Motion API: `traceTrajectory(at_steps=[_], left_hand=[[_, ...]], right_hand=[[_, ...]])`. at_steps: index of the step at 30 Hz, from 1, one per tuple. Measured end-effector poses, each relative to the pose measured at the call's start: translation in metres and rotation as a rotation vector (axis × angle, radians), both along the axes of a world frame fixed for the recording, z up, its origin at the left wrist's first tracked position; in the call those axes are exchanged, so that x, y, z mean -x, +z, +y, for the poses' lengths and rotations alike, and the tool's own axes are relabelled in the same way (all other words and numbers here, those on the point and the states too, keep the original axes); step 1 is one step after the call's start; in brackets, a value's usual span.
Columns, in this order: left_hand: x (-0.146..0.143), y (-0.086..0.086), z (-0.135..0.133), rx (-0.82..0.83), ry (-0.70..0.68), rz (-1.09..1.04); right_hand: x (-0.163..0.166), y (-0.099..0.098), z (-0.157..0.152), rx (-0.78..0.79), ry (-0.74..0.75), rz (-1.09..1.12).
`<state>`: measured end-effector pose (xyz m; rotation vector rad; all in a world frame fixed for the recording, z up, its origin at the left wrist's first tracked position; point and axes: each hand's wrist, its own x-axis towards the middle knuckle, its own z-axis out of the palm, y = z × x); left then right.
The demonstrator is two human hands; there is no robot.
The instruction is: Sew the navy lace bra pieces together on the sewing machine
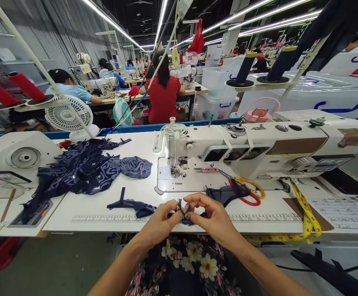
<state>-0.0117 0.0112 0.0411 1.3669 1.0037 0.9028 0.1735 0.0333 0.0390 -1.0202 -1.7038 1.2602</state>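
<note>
Both of my hands meet at the table's front edge, over a printed ruler strip. My left hand pinches one side of a small navy fabric piece between thumb and fingers. With thumb and forefinger, my right hand grips its other side, and the fabric's edges stand up between the fingertips. Left of my hands lies a navy strip. More navy cloth lies on the right, behind my right hand. The sewing machine's needle area is just beyond my hands.
Patterned navy pieces are heaped on the left. Red-handled scissors, yellow-handled scissors and a yellow tape measure lie to the right. A white fan stands behind. People sit at machines beyond.
</note>
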Motion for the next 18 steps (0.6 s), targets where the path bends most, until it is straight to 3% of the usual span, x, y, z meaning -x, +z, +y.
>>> traceTrajectory(at_steps=[4, 9, 11, 15, 18], left_hand=[[0.004, 0.011, -0.007, -0.003, -0.13, -0.008], [0.003, 0.012, -0.018, 0.067, -0.191, -0.019], [0.001, 0.009, -0.024, 0.068, -0.094, -0.024], [-0.012, 0.004, -0.038, -0.099, 0.238, 0.081], [-0.025, 0.001, -0.044, -0.14, 0.393, 0.152]], right_hand=[[-0.003, 0.01, -0.011, -0.046, 0.032, -0.01], [-0.01, 0.019, -0.02, -0.065, 0.217, 0.015], [-0.01, 0.018, -0.022, -0.064, 0.202, 0.012], [-0.003, 0.008, -0.022, -0.041, 0.003, 0.021], [0.006, -0.001, -0.017, 0.008, -0.099, 0.068]])
